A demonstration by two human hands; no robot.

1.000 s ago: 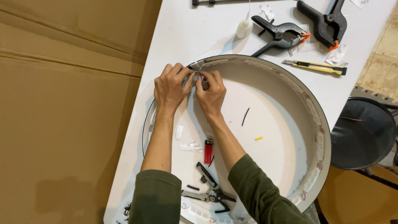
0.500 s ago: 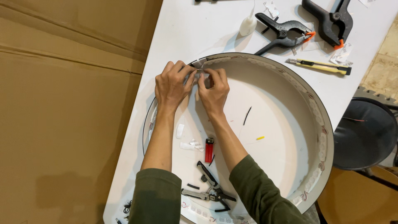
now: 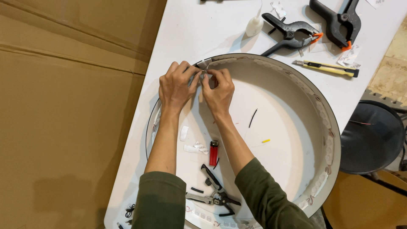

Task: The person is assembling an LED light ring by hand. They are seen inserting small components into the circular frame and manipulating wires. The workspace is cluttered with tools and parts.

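Observation:
My left hand (image 3: 176, 85) and my right hand (image 3: 218, 88) meet at the far left rim of a big round white tray (image 3: 326, 123). Both pinch a small strip with thin wires (image 3: 203, 73) lining the inside of the rim. The fingers hide most of what they grip. Small white modules run along the rim's inner wall. Inside the tray, near my forearms, lie a red lighter (image 3: 214, 153) and black pliers (image 3: 214, 193).
On the white table (image 3: 212, 29) beyond the tray lie two black spring clamps (image 3: 290, 32) (image 3: 339, 23), a yellow utility knife (image 3: 326, 68) and a white glue bottle (image 3: 255, 25). A dark round stool (image 3: 371, 138) stands right. Brown cardboard (image 3: 68, 114) covers the left.
The view has shifted slightly. Both hands stay pinched at the same spot on the rim, with only small finger movements.

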